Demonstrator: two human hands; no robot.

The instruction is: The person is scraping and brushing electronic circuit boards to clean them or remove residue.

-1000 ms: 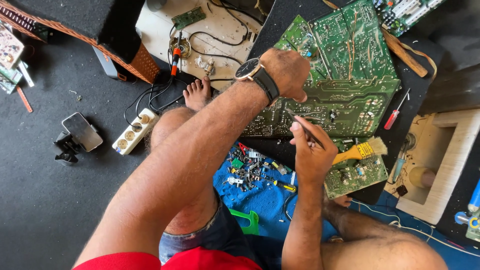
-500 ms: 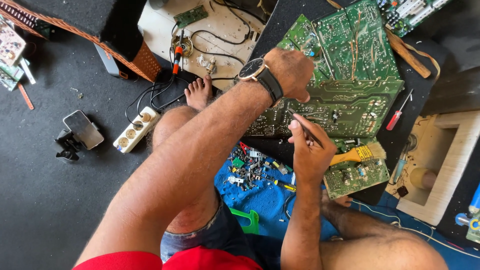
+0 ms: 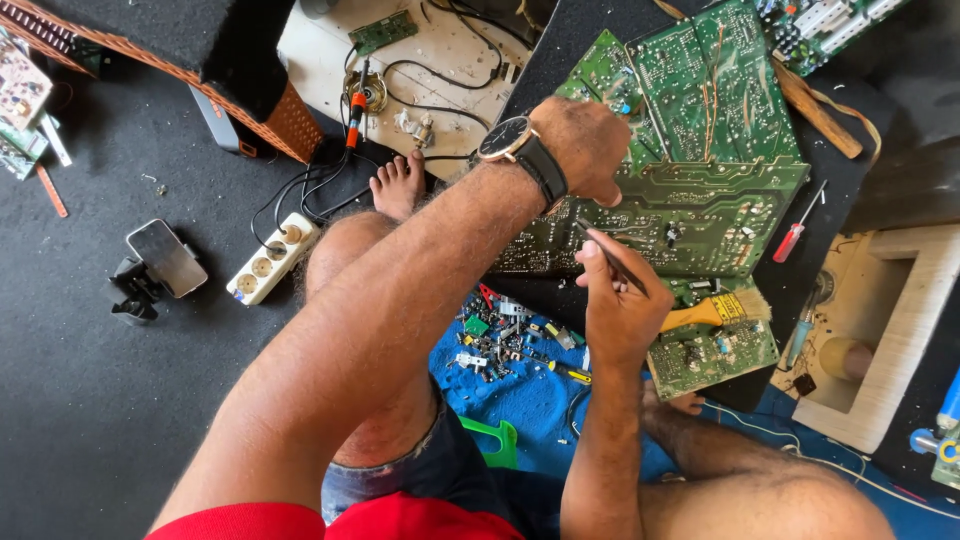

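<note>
two hands (image 3: 600, 220), one red screwdriver (image 3: 795, 235), one brush (image 3: 718, 310)
</note>
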